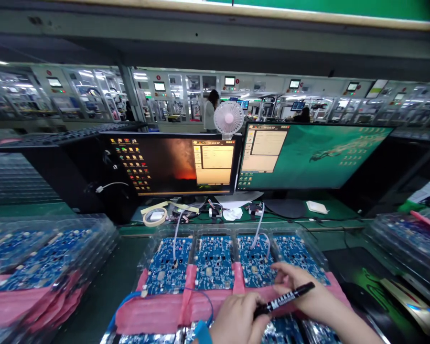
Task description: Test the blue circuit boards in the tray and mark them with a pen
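A clear tray [142, 260] holds several blue circuit boards, with pink foam strips [150, 313] across its front part. My left hand [236, 319], with a blue band at the wrist, is closed around a black marker [288, 298] over the foam. The marker points up to the right. Beside it, my right hand [301, 289] reaches over the lower edge of the third board [256, 253] from the left, fingers curled and their tips partly hidden. White cables run to the first board [168, 274] and the third one.
Two monitors [175, 165] stand behind the tray, a small white fan [229, 118] above them. A tape roll [155, 216] and papers lie below the screens. Stacked board trays [103, 234] are at left, more at right. A black mouse [358, 298] sits at right. People are in the background.
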Demonstrator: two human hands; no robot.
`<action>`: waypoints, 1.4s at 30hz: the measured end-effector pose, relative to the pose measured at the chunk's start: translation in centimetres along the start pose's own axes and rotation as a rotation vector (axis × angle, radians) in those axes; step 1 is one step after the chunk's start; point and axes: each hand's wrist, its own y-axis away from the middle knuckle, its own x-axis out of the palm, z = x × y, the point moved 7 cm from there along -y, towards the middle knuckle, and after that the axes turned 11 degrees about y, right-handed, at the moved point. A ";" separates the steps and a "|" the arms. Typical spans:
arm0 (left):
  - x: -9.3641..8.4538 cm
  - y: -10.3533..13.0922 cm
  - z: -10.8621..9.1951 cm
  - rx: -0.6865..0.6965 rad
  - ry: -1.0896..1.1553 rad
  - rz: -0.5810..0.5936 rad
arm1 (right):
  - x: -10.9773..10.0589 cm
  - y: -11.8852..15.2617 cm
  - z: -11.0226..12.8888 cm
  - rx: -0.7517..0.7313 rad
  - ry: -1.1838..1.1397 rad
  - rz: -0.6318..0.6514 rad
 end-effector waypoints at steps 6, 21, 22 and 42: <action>0.6 0.0 -0.4 0.048 -0.077 0.035 | 2.1 -3.3 -2.7 0.105 0.318 -0.133; 0.8 0.1 0.3 0.012 -0.180 0.027 | 1.9 -4.1 -0.9 0.243 0.603 -0.196; 0.7 0.0 0.3 0.010 -0.182 0.037 | 1.9 -4.2 -0.8 0.249 0.612 -0.195; 0.5 -0.6 0.1 -0.064 -0.181 0.116 | -8.4 -0.4 -13.4 0.337 0.405 -0.522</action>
